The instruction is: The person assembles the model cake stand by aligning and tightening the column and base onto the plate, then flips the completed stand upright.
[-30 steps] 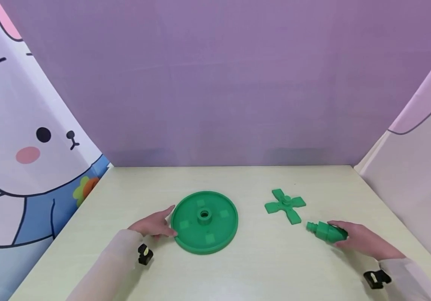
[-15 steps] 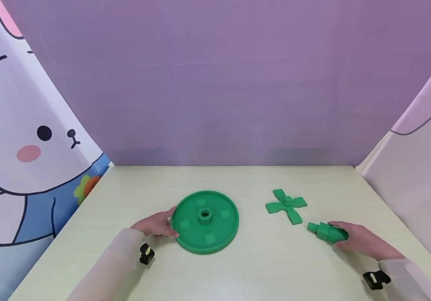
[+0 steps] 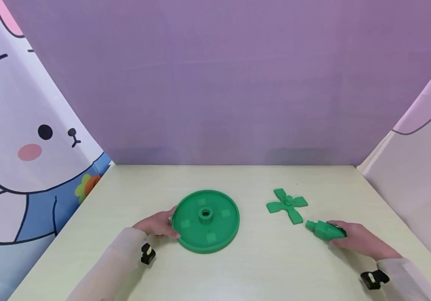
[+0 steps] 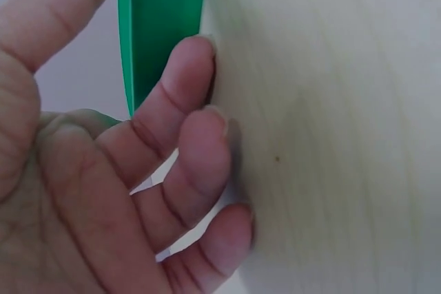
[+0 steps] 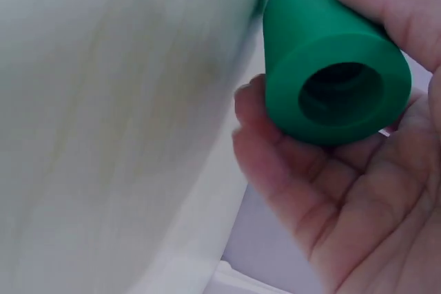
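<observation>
A round green disc (image 3: 220,230) with a raised centre hub lies flat on the pale table. My left hand (image 3: 157,228) grips its left rim, and in the left wrist view the fingers (image 4: 186,101) curl under the green disc's edge (image 4: 162,25) with the thumb above. My right hand (image 3: 354,239) holds a green hollow tapered piece (image 3: 321,230) low over the table at the right. In the right wrist view the tapered piece's open end (image 5: 331,74) faces the camera, cradled by the fingers (image 5: 275,163). A green four-bladed cross (image 3: 287,205) lies just beyond it.
The table (image 3: 260,267) is boxed in by a purple back wall (image 3: 215,83) and slanted cloth panels at left and right. A black wrist mount (image 3: 147,253) sits on each forearm.
The right hand has closed slightly more over the tapered piece and nudged it a little left. The left hand and the disc stay where they were.
</observation>
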`<state>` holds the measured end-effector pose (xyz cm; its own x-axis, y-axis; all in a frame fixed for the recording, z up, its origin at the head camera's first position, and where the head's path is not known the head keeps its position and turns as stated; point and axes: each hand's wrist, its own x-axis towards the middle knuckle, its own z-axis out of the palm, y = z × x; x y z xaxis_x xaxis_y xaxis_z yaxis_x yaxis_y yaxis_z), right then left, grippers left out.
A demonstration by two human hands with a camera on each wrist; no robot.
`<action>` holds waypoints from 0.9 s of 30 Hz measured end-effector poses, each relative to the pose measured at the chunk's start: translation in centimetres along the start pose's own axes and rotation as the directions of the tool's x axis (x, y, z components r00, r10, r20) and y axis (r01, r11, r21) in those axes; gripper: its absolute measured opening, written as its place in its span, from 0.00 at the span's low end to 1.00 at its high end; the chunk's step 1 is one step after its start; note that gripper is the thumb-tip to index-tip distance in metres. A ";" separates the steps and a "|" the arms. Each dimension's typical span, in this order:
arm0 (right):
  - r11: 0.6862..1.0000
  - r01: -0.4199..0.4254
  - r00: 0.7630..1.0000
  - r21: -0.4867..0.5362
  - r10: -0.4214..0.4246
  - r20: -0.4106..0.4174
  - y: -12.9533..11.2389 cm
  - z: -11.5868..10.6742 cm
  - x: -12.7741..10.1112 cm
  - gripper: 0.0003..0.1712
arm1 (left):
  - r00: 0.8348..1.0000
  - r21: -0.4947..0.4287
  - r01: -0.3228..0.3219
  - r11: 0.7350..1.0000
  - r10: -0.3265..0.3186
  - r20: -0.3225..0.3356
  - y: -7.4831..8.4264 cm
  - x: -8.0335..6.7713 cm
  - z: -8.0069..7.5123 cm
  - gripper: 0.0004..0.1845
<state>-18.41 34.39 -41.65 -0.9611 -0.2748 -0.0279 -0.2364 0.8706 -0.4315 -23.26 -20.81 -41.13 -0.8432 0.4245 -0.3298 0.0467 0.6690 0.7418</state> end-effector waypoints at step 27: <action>0.982 0.096 0.995 0.160 -0.091 -0.038 -5.8 0.8 3.2 0.37 | 1.000 -0.023 0.009 1.000 -0.008 0.013 -0.8 0.4 0.1 0.56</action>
<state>-19.96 28.16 -40.00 -0.9403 -0.3373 0.0463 -0.3020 0.7635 -0.5709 -23.58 -21.11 -41.85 -0.8365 0.4269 -0.3435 0.0272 0.6584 0.7522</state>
